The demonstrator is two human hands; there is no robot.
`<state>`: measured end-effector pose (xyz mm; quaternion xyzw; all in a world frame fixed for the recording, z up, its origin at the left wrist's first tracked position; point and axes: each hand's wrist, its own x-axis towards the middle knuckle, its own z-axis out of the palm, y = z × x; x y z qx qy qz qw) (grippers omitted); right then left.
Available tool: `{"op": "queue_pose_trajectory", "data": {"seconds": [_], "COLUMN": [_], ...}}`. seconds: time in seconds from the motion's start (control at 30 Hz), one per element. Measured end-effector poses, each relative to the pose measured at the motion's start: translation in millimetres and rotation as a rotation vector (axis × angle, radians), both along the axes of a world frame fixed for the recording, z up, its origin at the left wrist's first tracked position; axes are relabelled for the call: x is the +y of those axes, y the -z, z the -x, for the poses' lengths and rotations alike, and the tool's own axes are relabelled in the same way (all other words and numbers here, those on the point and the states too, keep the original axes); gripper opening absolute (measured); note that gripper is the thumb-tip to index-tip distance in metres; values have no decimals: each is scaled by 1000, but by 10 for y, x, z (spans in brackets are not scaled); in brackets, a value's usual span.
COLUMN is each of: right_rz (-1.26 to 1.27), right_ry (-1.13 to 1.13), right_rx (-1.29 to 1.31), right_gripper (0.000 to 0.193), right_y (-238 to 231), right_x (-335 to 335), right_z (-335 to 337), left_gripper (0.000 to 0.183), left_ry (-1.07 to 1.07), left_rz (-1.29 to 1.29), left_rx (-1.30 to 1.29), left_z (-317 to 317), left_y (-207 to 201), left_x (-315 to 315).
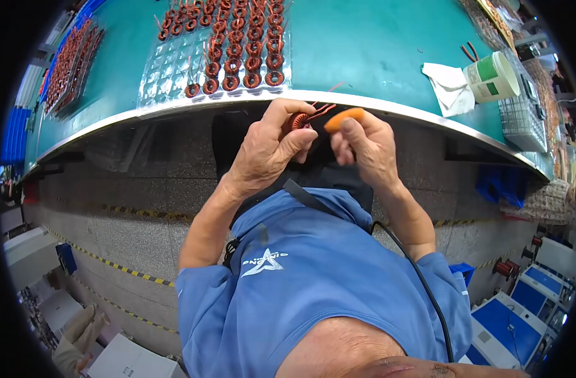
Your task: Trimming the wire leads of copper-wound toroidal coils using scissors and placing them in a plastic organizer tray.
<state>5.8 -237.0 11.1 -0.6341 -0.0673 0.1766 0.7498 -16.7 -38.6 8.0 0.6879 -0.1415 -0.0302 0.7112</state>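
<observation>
Just off the table's front edge, my left hand [272,142] pinches a toroidal coil [298,121] wound with red-brown copper wire. Its loose wire ends point up and to the right. Close by on the right, my right hand [368,143] is closed around an orange tapered object [342,120], whose kind I cannot make out. The orange object's tip is near the coil's wire ends, with a small gap between them. Beyond my hands, a clear plastic tray [165,74] on the green table [357,47] carries rows of similar coils [232,65].
More coils stand in stacked trays [72,63] at the far left. On the right are a white cloth [449,88], a white-and-green tub [491,77] tipped on its side and a wire basket [521,123]. A black cable [420,271] runs over my right side.
</observation>
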Motion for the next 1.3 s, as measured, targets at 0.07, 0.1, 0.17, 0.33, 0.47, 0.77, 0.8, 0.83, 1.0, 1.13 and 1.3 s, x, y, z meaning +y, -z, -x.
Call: {"op": "queue_pose_trajectory", "data": {"seconds": [0.07, 0.1, 0.17, 0.33, 0.47, 0.77, 0.8, 0.83, 1.0, 1.13, 1.3], "right_rz": [-107, -122, -200, -112, 522, -65, -22, 51, 17, 246, 402], "right_ry": [-56, -56, -109, -198, 266, 87, 104, 140, 166, 18, -106], "right_rx": [49, 65, 164, 129, -998, -151, -217, -290, -571, -466, -490], "right_gripper": [32, 29, 27, 24, 14, 22, 21, 20, 25, 18, 16], "right_y": [-65, -99, -87, -187, -292, -156, -197, -226, -214, -323, -380], "right_x": [77, 106, 105, 108, 272, 434, 429, 447, 561, 625, 812], "right_z": [-58, -90, -184, -265, 1, -256, -218, -172, -133, -218, -385], "left_gripper": [34, 34, 33, 37, 30, 30, 30, 29, 27, 24, 21], "left_ry": [9, 12, 83, 163, 15, 29, 25, 9, 48, 55, -35], "left_rz": [-141, -309, -512, -572, -369, 574, 556, 504, 445, 352, 233], "left_rx": [9, -172, -274, -303, -169, 75, 69, 61, 105, 97, 87], "left_z": [-20, -40, -75, -62, -29, 38, 58, 59, 81, 88, 79], "left_y": [-134, -158, -277, -417, -307, 29, 51, 13, -60, 14, 97], "left_x": [39, 50, 108, 202, 140, 27, 61, 85, 275, 381, 482]}}
